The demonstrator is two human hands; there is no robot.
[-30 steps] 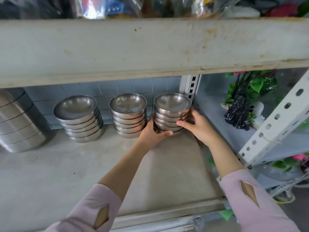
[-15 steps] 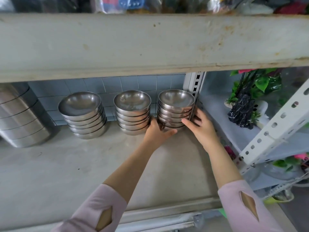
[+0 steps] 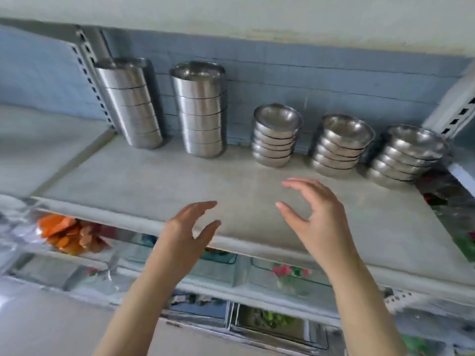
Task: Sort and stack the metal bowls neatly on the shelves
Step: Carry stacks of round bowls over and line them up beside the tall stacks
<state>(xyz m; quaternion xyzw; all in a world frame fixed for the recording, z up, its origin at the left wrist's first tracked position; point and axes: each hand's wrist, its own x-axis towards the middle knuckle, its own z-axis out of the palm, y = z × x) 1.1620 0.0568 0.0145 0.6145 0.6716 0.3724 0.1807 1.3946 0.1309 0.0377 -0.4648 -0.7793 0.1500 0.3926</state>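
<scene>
Five bowl stacks (image 3: 276,136) on shelf (image 3: 154,181)

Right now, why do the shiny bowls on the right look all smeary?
Head view: motion blur smears the rightmost stack of shallow metal bowls and the clutter on the lower shelves; the two tall stacks of deep steel bowls at left look crisper but lean, bent by the wide-angle lens; soft, even light, no harsh glare; both empty hands, left and right, fairly sharp.
</scene>
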